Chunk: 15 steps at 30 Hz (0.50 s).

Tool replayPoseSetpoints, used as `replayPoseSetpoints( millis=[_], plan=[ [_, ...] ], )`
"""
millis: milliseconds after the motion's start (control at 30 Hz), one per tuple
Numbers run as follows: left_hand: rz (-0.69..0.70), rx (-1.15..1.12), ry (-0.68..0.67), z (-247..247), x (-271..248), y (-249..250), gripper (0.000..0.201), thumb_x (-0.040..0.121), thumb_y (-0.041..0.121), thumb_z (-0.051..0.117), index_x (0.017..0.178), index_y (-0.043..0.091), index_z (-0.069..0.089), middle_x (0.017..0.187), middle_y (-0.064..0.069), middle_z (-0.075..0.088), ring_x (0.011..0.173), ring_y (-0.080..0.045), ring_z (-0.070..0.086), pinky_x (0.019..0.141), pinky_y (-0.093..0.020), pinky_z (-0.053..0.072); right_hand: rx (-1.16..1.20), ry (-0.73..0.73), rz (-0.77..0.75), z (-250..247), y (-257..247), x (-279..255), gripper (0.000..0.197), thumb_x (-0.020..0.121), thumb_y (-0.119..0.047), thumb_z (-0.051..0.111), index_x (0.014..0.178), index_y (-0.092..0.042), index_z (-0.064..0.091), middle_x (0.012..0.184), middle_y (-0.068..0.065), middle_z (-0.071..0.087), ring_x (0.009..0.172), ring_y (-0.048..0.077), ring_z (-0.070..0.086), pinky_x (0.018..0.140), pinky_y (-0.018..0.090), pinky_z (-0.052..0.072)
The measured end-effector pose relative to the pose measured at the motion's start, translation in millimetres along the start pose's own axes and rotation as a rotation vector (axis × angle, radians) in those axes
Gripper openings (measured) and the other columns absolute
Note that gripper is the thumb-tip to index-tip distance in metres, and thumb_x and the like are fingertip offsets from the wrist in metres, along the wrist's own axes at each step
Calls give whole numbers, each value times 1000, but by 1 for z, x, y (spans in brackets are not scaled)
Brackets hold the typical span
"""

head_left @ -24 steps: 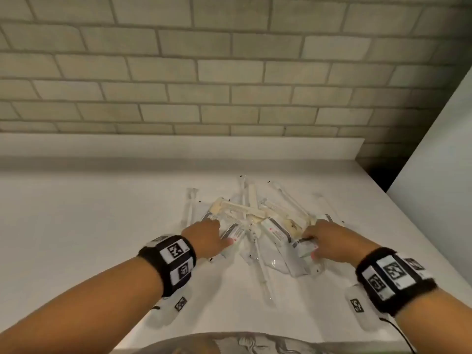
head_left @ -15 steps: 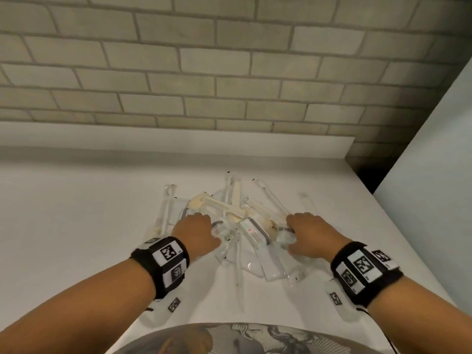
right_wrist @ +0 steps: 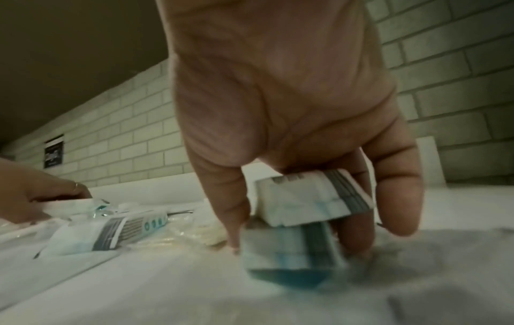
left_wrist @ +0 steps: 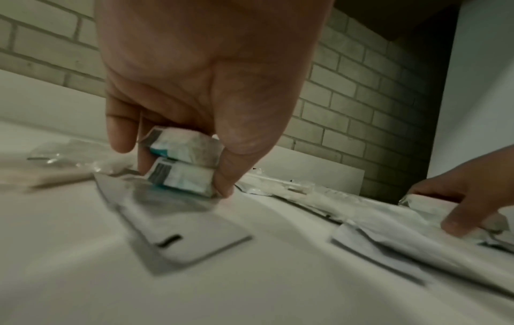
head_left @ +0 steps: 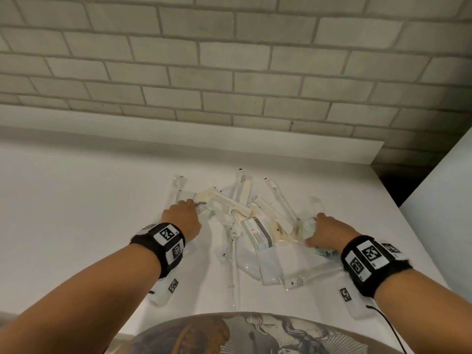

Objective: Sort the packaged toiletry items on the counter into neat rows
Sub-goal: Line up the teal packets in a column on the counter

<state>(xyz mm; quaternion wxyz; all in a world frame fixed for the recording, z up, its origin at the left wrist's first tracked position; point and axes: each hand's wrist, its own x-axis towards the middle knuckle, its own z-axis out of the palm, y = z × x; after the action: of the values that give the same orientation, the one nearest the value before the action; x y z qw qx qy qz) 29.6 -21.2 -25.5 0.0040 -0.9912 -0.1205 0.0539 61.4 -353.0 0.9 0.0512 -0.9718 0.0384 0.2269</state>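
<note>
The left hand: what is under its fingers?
The left hand pinches two small stacked white-and-teal packets. Under them lies a flat clear sleeve on the counter. The sleeve's contents are not visible.

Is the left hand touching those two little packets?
Touching. The left wrist view shows the left hand pinching two small stacked packets between thumb and fingers, with no gap between skin and wrapper.

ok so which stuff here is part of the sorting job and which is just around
Part of the job:
- left hand gripping two small packets
- right hand gripping two small packets
- pile of packaged items
- counter

Just around:
- brick wall
- dark wall sign
</note>
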Motion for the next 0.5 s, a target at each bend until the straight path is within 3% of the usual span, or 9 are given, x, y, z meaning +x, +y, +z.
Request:
replayPoseSetpoints(
  millis=[67,167,267,367,433,500],
  plan=[
    [21,-24,43,4,-2,3,46,91,38,49,127,9,42,123,-10,53,109,-28,55,89,-37,47,-66,104,0,-3,-1,0,50,86,-27,53,131,-9,41,121,9,51,108,27,56,88,36,48],
    [24,-160,134,5,-10,0,47,92,36,48,129,7,42,123,-12,53,108,-30,54,89,-39,47,-63,278,-68,-16,-16,-7,53,88,-32,55,134,-12,38,127,10,44,115,29,50,90,38,45],
    [-46,-244,188,-4,-7,-15,52,92,36,49,132,4,39,125,-14,50,111,-33,51,90,-40,45,48,235,-250,-20,-54,-21,59,85,-36,61,134,-14,36,127,9,42,113,27,49,82,33,44],
    [-220,-361,112,-15,10,-44,54,91,34,50,133,3,37,129,-17,46,116,-35,48,95,-42,43,70,80,-352,0,-94,-29,58,85,-32,59,136,-17,35,124,6,47,105,24,53,80,32,47],
    [-295,-432,16,-18,21,-62,55,91,33,52,133,1,35,132,-20,44,117,-37,50,95,-42,44,38,75,-359,19,-110,-30,57,84,-33,58,134,-20,35,114,3,51,96,22,56,78,33,51],
    [-260,-465,-70,-16,28,-71,57,91,33,54,135,2,36,134,-19,44,117,-35,52,94,-40,45,-8,130,-348,30,-117,-30,57,84,-37,58,133,-22,34,105,1,53,89,20,57,72,32,52]
  ],
)
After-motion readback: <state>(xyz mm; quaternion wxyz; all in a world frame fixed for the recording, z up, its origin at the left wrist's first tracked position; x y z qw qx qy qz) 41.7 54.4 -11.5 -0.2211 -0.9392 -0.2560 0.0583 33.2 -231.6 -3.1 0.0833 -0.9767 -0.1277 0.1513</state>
